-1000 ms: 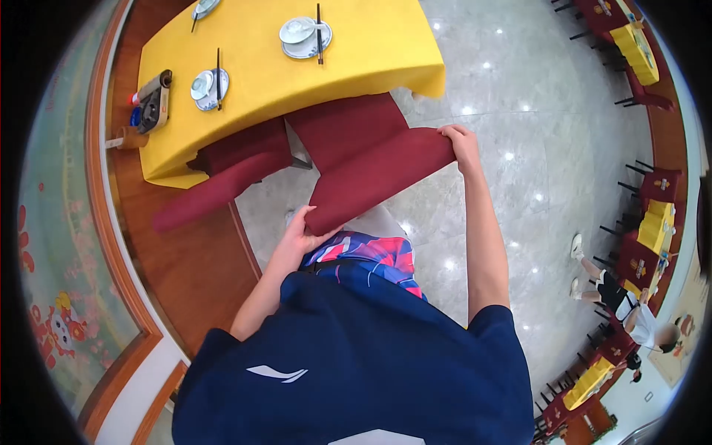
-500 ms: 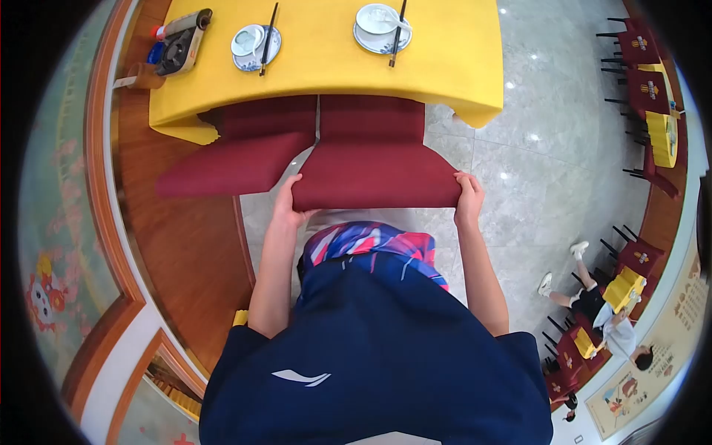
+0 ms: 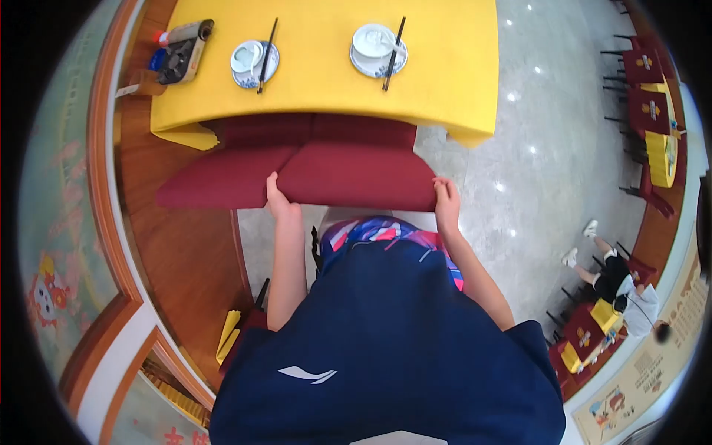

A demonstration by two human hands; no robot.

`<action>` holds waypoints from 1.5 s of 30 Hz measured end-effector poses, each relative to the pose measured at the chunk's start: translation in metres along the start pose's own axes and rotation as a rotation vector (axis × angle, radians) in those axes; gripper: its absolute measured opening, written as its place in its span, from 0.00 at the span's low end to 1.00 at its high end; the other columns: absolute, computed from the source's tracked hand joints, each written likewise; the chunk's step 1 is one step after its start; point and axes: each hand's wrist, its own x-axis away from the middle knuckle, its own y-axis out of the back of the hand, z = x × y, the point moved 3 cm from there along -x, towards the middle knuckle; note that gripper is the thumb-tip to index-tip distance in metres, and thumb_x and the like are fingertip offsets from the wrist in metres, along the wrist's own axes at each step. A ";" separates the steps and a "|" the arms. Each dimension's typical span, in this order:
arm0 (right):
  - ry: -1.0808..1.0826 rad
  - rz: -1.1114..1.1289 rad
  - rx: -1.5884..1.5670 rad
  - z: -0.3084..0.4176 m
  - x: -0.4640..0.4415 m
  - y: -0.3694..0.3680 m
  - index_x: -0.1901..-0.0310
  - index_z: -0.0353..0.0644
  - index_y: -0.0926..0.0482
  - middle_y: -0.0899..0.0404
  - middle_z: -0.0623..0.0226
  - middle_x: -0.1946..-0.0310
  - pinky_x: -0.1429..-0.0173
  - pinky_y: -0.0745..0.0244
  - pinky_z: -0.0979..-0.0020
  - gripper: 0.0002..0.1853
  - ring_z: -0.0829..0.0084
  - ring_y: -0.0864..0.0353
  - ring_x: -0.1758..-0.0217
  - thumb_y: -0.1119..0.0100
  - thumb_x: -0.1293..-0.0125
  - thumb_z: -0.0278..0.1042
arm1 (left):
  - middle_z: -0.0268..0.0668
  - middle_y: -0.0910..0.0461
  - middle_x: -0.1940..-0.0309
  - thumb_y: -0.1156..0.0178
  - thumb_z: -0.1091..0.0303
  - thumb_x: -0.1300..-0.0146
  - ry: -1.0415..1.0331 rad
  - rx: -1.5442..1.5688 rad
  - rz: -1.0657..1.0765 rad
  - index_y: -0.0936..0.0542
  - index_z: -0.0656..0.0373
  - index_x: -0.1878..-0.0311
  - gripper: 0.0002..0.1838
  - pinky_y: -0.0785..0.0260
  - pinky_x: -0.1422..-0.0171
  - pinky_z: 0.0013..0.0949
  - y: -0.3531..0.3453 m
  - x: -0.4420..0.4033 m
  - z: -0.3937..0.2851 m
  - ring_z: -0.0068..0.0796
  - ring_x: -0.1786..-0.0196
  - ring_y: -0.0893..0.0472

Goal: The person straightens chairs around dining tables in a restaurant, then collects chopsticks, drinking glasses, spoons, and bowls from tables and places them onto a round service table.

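Restaurant dining room: yellow-clothed desk (image 3: 319, 85) set with bowls (image 3: 371, 41), chopsticks (image 3: 394, 53); portable stove (image 3: 178, 61); more yellow-topped desks (image 3: 658, 162), maroon chairs (image 3: 645, 105) along wall.

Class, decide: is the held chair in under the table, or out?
Partly in: the chair's seat runs under the yellow cloth, while its back is outside.

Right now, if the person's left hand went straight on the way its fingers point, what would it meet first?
The left hand, gripping the corner of a dark red upholstered chair, would likely meet the neighbouring dark red chair back on its left first; any gap between them is unclear.
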 end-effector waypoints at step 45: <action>-0.328 0.674 -0.354 0.234 -0.740 0.545 0.39 0.36 0.29 0.19 0.56 0.52 0.46 0.23 0.66 0.22 0.66 0.18 0.50 0.50 0.28 0.40 | 0.54 0.19 0.50 0.47 0.43 0.39 0.198 -0.852 -1.081 0.26 0.56 0.44 0.29 0.25 0.49 0.50 -0.243 0.162 0.445 0.50 0.52 0.17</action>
